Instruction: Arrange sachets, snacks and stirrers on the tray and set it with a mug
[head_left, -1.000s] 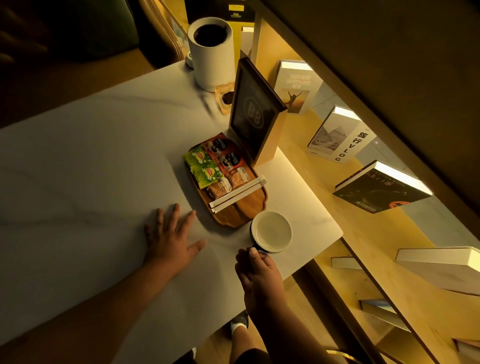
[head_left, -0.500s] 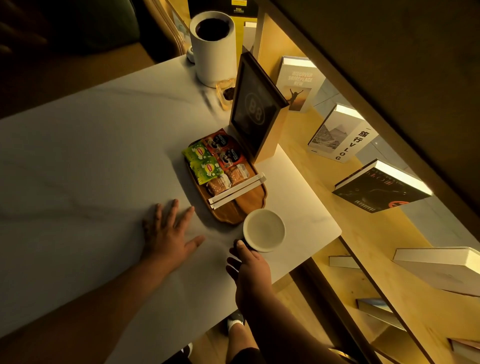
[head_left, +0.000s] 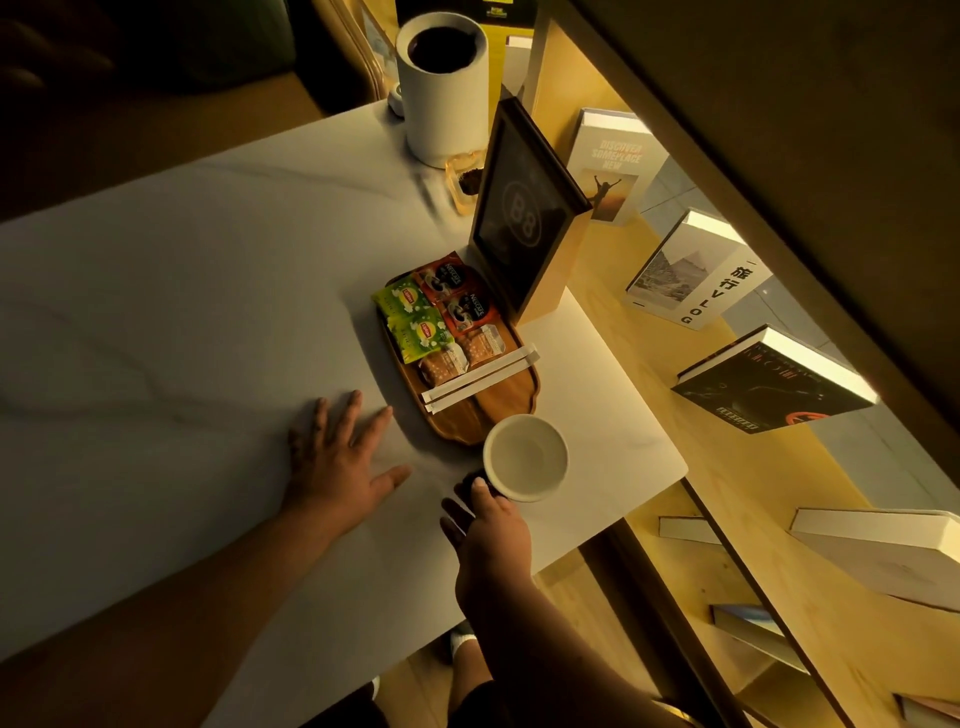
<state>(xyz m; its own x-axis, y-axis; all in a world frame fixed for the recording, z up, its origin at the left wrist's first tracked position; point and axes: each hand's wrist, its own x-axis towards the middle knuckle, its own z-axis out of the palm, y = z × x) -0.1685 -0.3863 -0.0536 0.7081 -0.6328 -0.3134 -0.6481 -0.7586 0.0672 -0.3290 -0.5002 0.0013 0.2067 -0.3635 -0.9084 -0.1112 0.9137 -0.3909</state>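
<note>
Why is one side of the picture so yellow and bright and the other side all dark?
Head view: warm light from the shelf brightens the table's right end and the mug; the tray casts a shadow leftward; the upper-left corner is nearly black; the wide lens bends straight edges, and the picture looks a little soft.

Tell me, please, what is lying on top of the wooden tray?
Two green tea sachets, two red coffee sachets, two wrapped snacks and two white paper stirrers; the wooden tray beneath them is covered.
</note>
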